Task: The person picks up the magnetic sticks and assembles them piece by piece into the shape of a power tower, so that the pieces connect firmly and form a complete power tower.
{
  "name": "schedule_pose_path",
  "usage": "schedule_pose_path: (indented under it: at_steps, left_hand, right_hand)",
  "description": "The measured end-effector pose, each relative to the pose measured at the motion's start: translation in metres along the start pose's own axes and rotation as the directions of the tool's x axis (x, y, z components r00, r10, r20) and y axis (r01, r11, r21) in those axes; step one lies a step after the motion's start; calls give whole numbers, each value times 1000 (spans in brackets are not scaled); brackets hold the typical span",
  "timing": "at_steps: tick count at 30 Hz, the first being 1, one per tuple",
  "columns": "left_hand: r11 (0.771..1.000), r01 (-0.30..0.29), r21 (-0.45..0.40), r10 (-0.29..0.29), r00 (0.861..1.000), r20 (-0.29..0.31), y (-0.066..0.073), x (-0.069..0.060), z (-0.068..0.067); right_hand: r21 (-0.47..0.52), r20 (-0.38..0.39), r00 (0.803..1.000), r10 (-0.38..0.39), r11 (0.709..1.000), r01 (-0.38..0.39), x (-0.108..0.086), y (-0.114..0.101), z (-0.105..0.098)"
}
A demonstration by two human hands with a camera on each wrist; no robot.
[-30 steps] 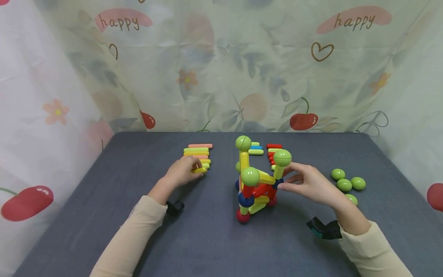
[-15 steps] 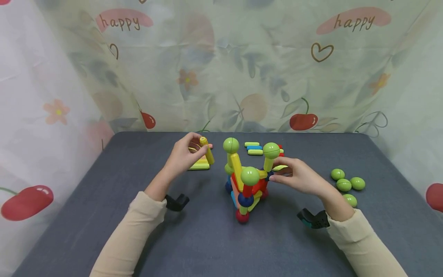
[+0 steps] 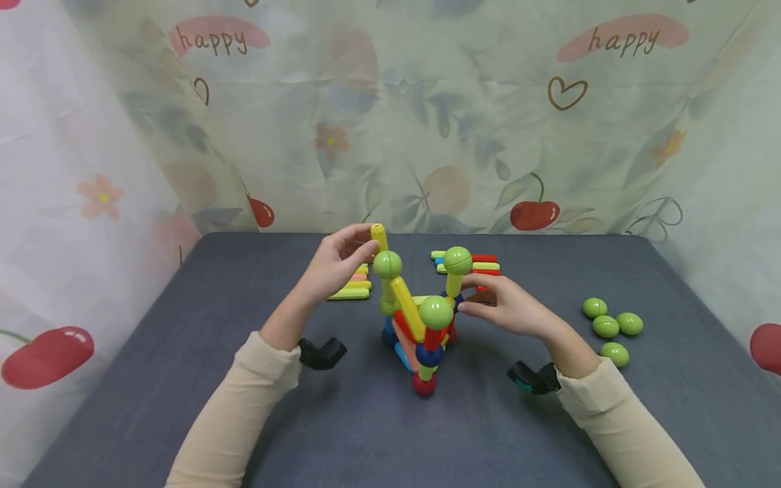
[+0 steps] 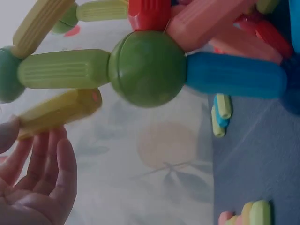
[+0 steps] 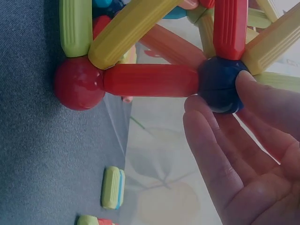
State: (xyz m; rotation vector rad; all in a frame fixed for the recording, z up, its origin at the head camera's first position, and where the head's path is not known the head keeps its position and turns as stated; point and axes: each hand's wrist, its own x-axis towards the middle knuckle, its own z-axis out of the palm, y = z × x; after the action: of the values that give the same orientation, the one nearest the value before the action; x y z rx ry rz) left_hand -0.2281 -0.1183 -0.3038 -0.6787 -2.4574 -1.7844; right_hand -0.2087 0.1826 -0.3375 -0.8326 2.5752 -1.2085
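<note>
Ten o'clock of the toy structure (image 3: 407, 310), a yellow stick (image 3: 379, 237) is pinched by the left hand (image 3: 335, 264); at three, a blue ball (image 5: 220, 84) is gripped by the right hand (image 3: 508, 305)!

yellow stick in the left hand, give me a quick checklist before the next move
1. Yellow stick held by the left hand: ok, pinched.
2. Right hand gripping the structure: ok, at a dark blue ball.
3. Stick's free end joined to a ball: not ok, bare in the left wrist view.
4. Stick clear of the nearby green stick: cannot tell.
5. Loose green balls available: ok, four.
</note>
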Motion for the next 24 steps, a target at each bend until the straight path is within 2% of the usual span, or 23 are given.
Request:
schedule_pose_path:
  at_steps: [5,9,12,20,24]
  left_hand:
    - [991,75,-110,-65,994,93,-8,7,3]
    - [974,104,-199,-66,979,192,-15,10,8]
    - [961,119,-251,-56,968,244,-18,12,13]
    - [915,227,-333,-116,940,322,-24,19,23]
    - [908,251,-334,-124,925,359,-24,22,25]
  right_hand:
    - [5,-2,1000,-8,1000,8,3,0,2]
    - [10,-2,1000,-16,1000,16,3,0,3]
    - [8,-2,1000,-21,1000,21,3,0,5]
    - [21,-29,999,-37,999,37,3,-3,8]
    - [49,-74,996,-57,997,60,3,-5,9]
